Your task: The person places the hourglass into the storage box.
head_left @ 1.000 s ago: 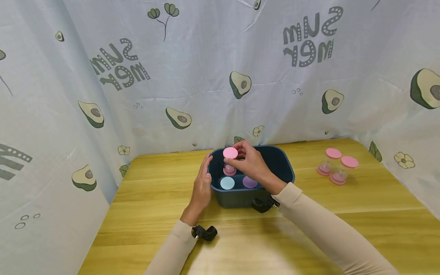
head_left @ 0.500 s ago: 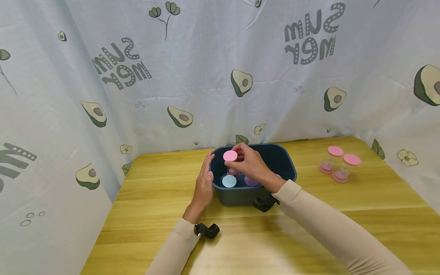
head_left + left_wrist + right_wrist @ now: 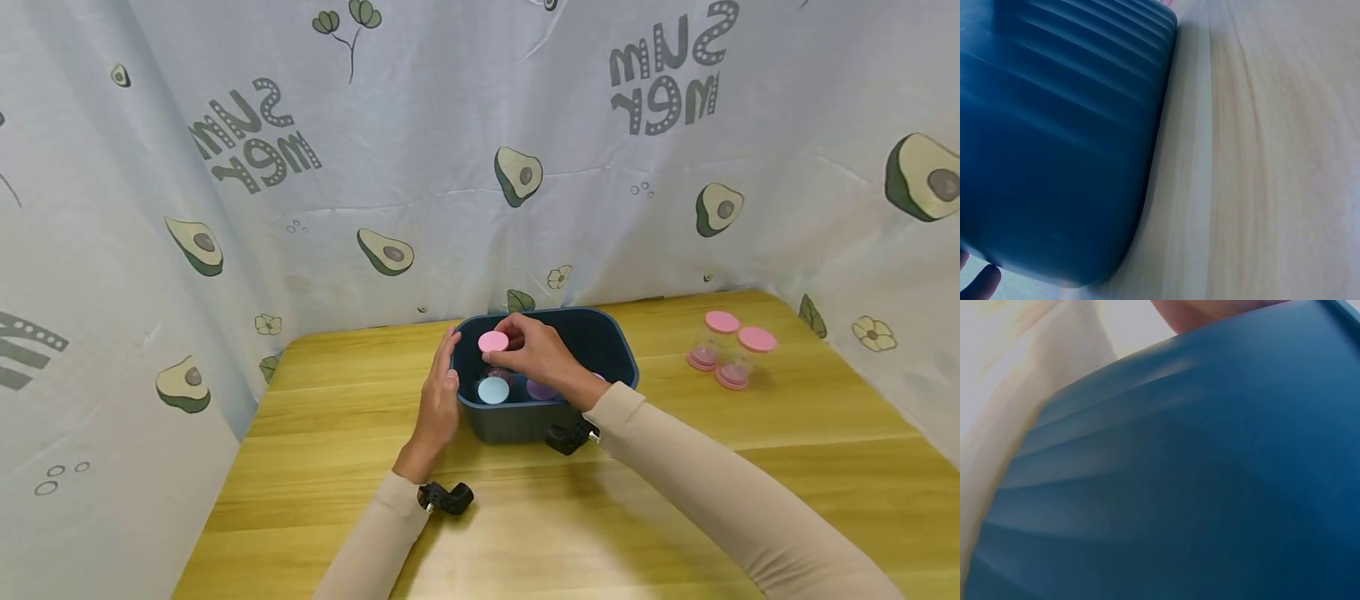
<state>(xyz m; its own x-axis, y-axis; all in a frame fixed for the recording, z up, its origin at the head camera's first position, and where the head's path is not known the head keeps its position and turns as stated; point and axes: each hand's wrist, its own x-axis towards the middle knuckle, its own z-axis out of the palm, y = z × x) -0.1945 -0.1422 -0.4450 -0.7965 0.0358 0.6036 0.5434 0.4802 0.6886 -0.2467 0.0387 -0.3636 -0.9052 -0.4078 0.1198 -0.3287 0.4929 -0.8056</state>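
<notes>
Head view, left to right: how do I read the hands?

– I read the left hand [image 3: 435, 407] with straight fingers at the left wall of the blue bin [image 3: 510, 425].

– And where do I locate the pink-capped timer [image 3: 492, 342]?

– Inside the bin, at left, far of the light-blue cap [image 3: 493, 390]; the right hand [image 3: 538, 354] pinches it. I see two pink timers [image 3: 738, 359] right of the bin.

Right hand [image 3: 542, 357] blocks some of the pink-capped hourglass [image 3: 492, 341], bottom's kinda lost behind the light blue cap [image 3: 492, 391]. Purple cap [image 3: 540, 391] is partly covered too. Both wrist cams crop the bin [image 3: 510, 426].
</notes>
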